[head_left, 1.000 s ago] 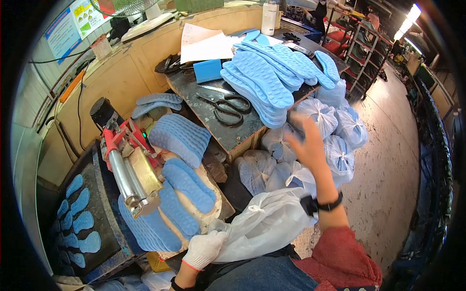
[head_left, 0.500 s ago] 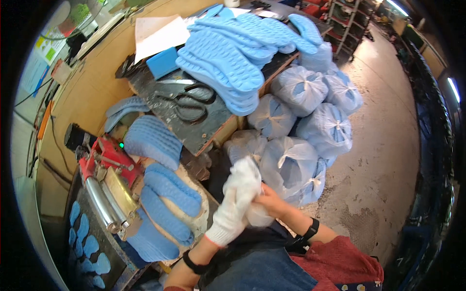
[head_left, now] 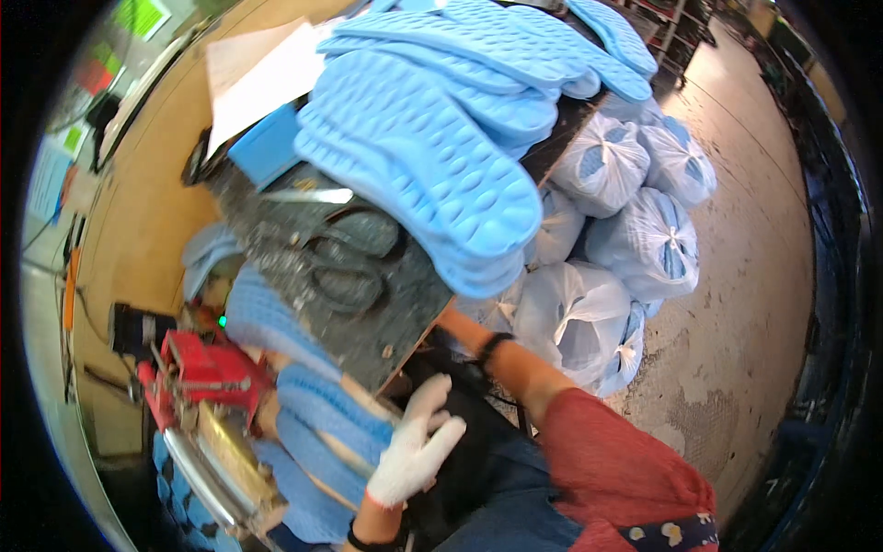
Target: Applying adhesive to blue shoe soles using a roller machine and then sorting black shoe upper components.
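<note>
Fingers (head_left: pixel 448 438) of the gloved left hand (head_left: pixel 411 457) are spread apart and released, with nothing visible between them. This hand is just beside the ends of the lower blue insoles (head_left: pixel 331 405), but I cannot tell whether it touches them. The right hand (head_left: pixel 463 328) is mostly hidden below the edge of the desk (head_left: pixel 409 317), so I cannot tell whether it is grasping something. Lower insoles lie beside a red machine (head_left: pixel 207 373) with metal rollers (head_left: pixel 207 478); a larger pile of insoles (head_left: pixel 414 138) is on the desk.

As I judge, the first risk is this pile: its rounded ends overhang the desk edge, close above the right forearm, so a quick lift of the arm could push some of them down. Scissors (head_left: pixel 354 276) lie near the same corner, and a careless sweep could pull them off. A green light (head_left: pixel 223 322) shines at the machine; if this means power, a loose glove could perhaps be caught by turning rollers.

About writing, I can read none. Notices (head_left: pixel 143 14) at the upper left are too blurred, the paper (head_left: pixel 262 78) on the desk gives no clear letters, and I find no label on the knotted translucent bags (head_left: pixel 644 239).
</note>
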The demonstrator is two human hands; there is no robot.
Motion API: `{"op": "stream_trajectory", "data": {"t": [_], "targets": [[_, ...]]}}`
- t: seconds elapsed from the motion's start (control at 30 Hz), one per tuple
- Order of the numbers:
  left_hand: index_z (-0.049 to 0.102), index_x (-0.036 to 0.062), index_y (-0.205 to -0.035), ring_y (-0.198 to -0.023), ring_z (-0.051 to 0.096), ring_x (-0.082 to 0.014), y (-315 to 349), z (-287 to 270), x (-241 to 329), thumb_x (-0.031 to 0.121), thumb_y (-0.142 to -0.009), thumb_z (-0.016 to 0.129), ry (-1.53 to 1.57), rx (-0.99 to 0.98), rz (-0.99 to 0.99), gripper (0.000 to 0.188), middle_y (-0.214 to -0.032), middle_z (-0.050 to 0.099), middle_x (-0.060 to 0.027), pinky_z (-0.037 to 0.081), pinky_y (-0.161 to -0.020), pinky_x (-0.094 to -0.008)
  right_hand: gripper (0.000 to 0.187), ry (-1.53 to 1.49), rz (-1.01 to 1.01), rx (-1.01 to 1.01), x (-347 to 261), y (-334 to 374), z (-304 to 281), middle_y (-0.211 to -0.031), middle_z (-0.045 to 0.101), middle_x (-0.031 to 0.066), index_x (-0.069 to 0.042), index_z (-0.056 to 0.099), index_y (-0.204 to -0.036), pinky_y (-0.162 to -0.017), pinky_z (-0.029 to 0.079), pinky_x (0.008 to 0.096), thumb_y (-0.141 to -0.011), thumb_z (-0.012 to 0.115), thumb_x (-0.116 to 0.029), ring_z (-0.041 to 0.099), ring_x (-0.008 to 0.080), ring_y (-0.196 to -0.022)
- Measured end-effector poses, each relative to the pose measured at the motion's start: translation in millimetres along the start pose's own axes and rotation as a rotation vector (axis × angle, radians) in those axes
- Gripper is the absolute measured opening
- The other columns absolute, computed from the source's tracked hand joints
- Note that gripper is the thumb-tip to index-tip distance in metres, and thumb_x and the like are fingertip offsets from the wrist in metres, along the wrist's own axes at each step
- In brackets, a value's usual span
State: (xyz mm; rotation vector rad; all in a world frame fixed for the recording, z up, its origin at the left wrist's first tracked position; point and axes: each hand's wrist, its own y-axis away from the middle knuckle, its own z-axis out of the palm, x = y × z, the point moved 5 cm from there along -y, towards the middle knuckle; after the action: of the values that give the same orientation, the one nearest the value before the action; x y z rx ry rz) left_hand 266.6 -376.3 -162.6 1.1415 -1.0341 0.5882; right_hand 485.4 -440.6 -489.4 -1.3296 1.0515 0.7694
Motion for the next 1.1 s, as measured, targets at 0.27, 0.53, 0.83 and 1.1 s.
{"op": "stream_trajectory", "data": {"t": [0.27, 0.53, 0.83, 1.1], "targets": [[0.046, -0.0036, -0.13, -0.115, 0.054, -0.0235, 51.2, -37.5, -1.3, 0.013, -0.092, 0.055, -0.105, 0.189, -0.186, 0.042, -0.127, 0.052, -0.0153, 0.042, -0.098, -0.0324, 0.039, -0.135, 0.362, -0.8, -90.6, -43.6, 27.7, -0.114, 0.063, 0.0176, 0.005, 0.058, -0.116, -0.09, 0.048, 0.037, -0.087, 0.06, -0.021, 0.059, 0.03, -0.107], [0.042, -0.0007, -0.134, -0.118, 0.051, -0.021, 38.6, -10.2, -16.9, 0.006, -0.092, 0.054, -0.029, 0.0, -0.318, 0.044, -0.127, 0.054, -0.0133, 0.041, -0.1, -0.0322, 0.028, 0.531, -0.029, -0.427, 27.5, -254.3, -236.4, -0.104, 0.065, 0.0114, -0.005, 0.063, -0.109, -0.085, 0.049, 0.035, -0.082, 0.059, -0.011, 0.062, 0.0263, -0.091], [0.04, -0.0004, -0.135, -0.117, 0.051, -0.0209, 2.7, -29.3, -27.1, 0.011, -0.093, 0.055, -0.142, -0.054, -0.373, 0.046, -0.127, 0.052, -0.0131, 0.041, -0.099, -0.0324, 0.044, 0.614, 0.346, 0.046, 200.4, -366.5, -337.0, -0.087, 0.059, 0.0145, -0.006, 0.042, -0.132, -0.058, 0.048, 0.0409, -0.091, 0.051, -0.018, 0.057, 0.0252, -0.071], [0.038, -0.0022, -0.136, -0.118, 0.051, -0.0216, -5.8, -28.5, -31.7, 0.016, -0.094, 0.056, 0.042, -0.089, -0.384, 0.049, -0.129, 0.051, -0.0137, 0.04, -0.1, -0.0334, 0.035, 0.792, 0.131, -0.061, 206.7, -350.0, -388.4, -0.105, 0.06, 0.0315, 0.007, 0.052, -0.105, -0.085, 0.048, 0.0479, -0.078, 0.054, -0.015, 0.058, 0.0442, -0.101]]}}
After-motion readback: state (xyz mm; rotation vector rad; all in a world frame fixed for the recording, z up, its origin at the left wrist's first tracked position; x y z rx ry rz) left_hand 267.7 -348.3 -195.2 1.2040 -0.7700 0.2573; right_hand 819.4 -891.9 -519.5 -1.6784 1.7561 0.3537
